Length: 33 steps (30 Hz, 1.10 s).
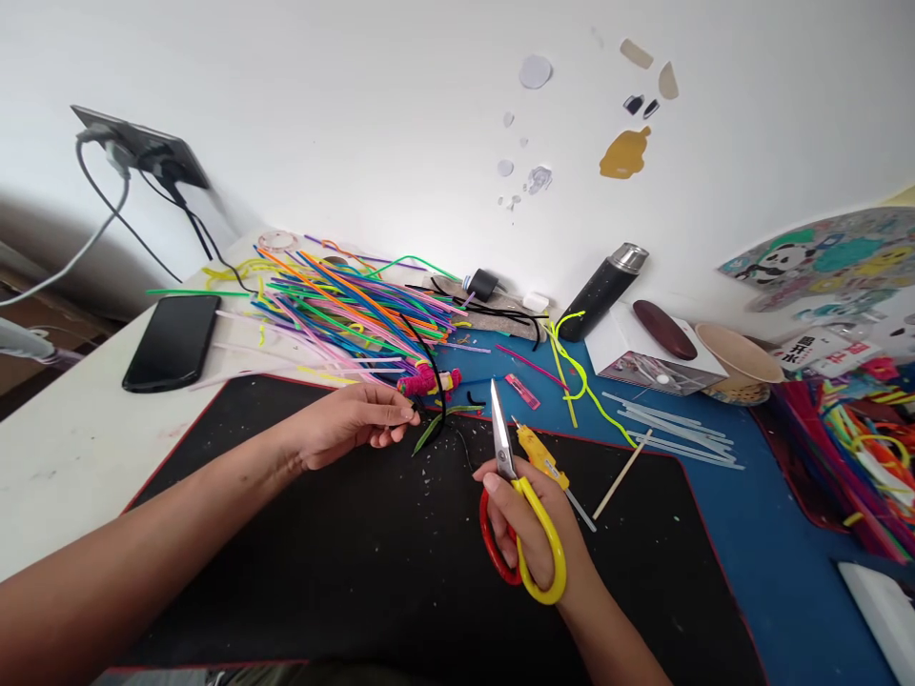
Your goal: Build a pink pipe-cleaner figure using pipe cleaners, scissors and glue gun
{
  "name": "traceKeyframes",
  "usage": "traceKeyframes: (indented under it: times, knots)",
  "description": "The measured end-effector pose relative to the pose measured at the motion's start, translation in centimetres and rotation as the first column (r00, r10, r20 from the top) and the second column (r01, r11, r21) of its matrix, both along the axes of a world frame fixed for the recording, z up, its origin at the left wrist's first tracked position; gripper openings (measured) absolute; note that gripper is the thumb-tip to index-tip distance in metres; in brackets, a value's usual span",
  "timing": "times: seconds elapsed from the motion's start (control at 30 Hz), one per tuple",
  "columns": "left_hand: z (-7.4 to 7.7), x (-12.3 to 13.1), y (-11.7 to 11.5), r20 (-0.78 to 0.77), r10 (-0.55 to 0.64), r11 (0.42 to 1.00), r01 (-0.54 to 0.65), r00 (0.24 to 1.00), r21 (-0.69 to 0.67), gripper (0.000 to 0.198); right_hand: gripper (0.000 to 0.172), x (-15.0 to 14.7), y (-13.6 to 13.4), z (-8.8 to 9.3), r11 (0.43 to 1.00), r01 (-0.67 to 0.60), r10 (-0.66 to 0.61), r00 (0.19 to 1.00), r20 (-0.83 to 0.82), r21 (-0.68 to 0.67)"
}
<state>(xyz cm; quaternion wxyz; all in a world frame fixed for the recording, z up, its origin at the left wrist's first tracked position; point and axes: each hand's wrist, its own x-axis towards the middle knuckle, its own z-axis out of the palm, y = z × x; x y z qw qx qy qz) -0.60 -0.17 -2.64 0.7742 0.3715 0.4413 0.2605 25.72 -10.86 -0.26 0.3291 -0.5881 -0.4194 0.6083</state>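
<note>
My left hand (357,419) pinches a black pipe cleaner (436,376) that loops upward over the black mat (357,562). Just past its fingertips lie a small pink, yellow and red pipe-cleaner bundle (427,382) and a green strip (429,433). My right hand (529,524) grips scissors (509,476) with red and yellow handles. The blades are together and point up toward the loop, a short way right of it. A yellow glue gun (541,455) rests beside that hand.
A heap of coloured pipe cleaners (343,305) lies behind, with a black phone (173,340) at left. A black flask (604,291), a box (654,362), a paper cup (740,367), glue sticks (672,429) and a wooden stick (621,474) sit right. More craft supplies (858,438) lie far right.
</note>
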Motion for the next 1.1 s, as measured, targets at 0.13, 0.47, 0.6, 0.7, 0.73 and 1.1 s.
traceKeyframes:
  times: [0.13, 0.47, 0.6, 0.7, 0.73, 1.1]
  knots:
    - [-0.5, -0.4, -0.1, -0.001, -0.001, 0.999, 0.001, 1.0, 0.037, 0.039, 0.047, -0.3, 0.7, -0.6, 0.998, -0.055, 0.056, 0.998, 0.03, -0.029]
    - [-0.5, -0.4, -0.6, 0.014, 0.051, 0.996, -0.052, 0.999, 0.075, 0.036, 0.04, -1.9, 5.6, -1.8, 0.996, -0.07, 0.061, 0.983, 0.175, 0.047]
    - [-0.7, -0.6, -0.5, 0.03, 0.061, 0.996, -0.063, 0.998, 0.067, 0.038, 0.042, -2.3, 7.0, -2.0, 0.993, -0.098, 0.08, 0.966, 0.247, 0.063]
    - [-0.9, -0.7, -0.5, 0.052, 0.072, 0.996, -0.075, 0.996, 0.048, 0.042, 0.039, -2.8, 7.7, -2.2, 0.992, -0.128, 0.119, 0.954, 0.276, 0.017]
    - [-0.9, -0.8, -0.5, 0.059, 0.078, 0.996, -0.08, 0.995, 0.043, 0.043, 0.039, -3.0, 7.8, -2.3, 0.99, -0.14, 0.131, 0.948, 0.289, 0.008]
    - [-1.3, -0.6, -0.7, 0.115, 0.065, 0.997, -0.068, 0.991, 0.027, 0.04, 0.031, -3.9, 8.7, -2.9, 0.986, -0.164, 0.157, 0.933, 0.323, -0.005]
